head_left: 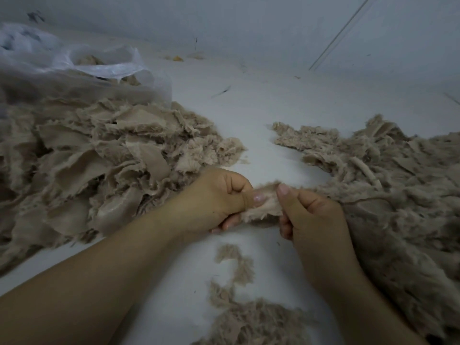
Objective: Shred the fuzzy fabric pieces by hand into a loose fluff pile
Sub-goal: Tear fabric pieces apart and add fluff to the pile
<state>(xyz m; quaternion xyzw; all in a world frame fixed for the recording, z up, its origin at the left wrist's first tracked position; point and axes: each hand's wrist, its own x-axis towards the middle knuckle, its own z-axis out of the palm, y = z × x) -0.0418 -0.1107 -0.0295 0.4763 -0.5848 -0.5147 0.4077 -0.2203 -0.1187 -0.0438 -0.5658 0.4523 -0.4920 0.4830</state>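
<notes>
Nearest the camera, a scatter of tan shredded fluff (245, 317) on the white work surface (261, 108), between the two forearms. Just beyond, left hand (219, 197) and right hand (311, 215) close together, each clamped on one end of a small fuzzy fabric piece (262, 204): left thumb (254, 197) laid across the pile side with fingers curled beneath, right thumb (286, 191) pinching the opposite edge, knuckles nearly touching. Piece held just above the surface, stretched taut across the short gap between the thumbs. Step in hand, by judgement: tearing this piece apart. Best done with grips kept tight and near the intended tear line, pulling outward and slightly twisting so that the backing parts along its weave rather than slipping through the fingers; small bites preferable, for finer fluff. To the left, a heap of larger torn fabric scraps (99, 155), smooth backing showing on many, apparently awaiting shredding. To the right, a broad mound of finer fluff (388, 195), touching the right wrist, probably the output pile. Farther back at left, a translucent plastic bag (82, 73) holding more tan material. At the far edge, a small orange scrap (177, 58) of uncertain nature.
</notes>
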